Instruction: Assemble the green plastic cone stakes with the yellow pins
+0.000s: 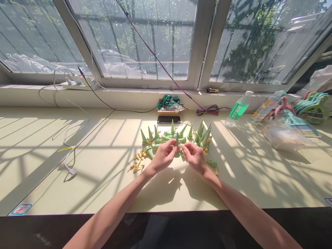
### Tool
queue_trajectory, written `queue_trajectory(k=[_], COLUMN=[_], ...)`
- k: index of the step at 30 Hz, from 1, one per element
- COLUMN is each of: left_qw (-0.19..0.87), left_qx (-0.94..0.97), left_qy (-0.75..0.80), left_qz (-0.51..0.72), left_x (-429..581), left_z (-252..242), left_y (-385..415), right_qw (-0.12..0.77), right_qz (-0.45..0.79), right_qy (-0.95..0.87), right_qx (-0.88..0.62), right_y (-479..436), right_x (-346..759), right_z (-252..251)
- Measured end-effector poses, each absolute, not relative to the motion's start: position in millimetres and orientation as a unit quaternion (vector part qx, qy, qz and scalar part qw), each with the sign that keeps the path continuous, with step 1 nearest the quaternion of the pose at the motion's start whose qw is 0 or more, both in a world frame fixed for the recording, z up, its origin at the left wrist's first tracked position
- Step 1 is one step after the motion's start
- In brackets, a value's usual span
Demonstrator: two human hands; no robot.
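Observation:
My left hand (165,153) is closed in a pinch around the lower part of a green pointed cone (177,139), which stands tip up between the fingers. Close beside it, my right hand (195,156) also pinches at the cone's base; what its fingertips hold is too small and covered to make out. Behind both hands, several similar green cones (204,139) stand and lie in a cluster. Small yellow pegs (138,162) are heaped left of my left hand, and more yellow bits show among the cones. A green tubular piece (211,161) lies right of my right hand.
A black phone (168,119) lies behind the cones, before a small cardboard box (169,111) with green material. Coiled cable (208,110) and a green-labelled bottle (238,109) stand right of it. A plastic bag (282,135) and hangers (312,105) lie far right; a white cable (70,152) lies left.

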State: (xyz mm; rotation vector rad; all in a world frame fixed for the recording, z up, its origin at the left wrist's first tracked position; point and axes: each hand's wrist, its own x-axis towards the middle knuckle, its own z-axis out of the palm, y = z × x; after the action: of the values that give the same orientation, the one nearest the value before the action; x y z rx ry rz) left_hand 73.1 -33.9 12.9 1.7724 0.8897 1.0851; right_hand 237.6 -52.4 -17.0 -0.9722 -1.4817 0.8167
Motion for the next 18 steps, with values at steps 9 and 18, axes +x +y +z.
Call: queue_trajectory(k=[9, 18], left_qw=[0.504, 0.402], left_qx=[0.657, 0.730], left_qy=[0.380, 0.352], left_qz=[0.413, 0.426], left_x=[73.0, 71.3], left_z=[12.7, 12.2], left_y=[-29.6, -33.9], right_qw=[0.561, 0.557], right_qz=[0.342, 0.371], right_qy=[-0.637, -0.610], right_qx=[-0.404, -0.425], right_y=[-54.1, -50.1], right_x=[235.8, 236.3], right_z=[-12.9, -16.7])
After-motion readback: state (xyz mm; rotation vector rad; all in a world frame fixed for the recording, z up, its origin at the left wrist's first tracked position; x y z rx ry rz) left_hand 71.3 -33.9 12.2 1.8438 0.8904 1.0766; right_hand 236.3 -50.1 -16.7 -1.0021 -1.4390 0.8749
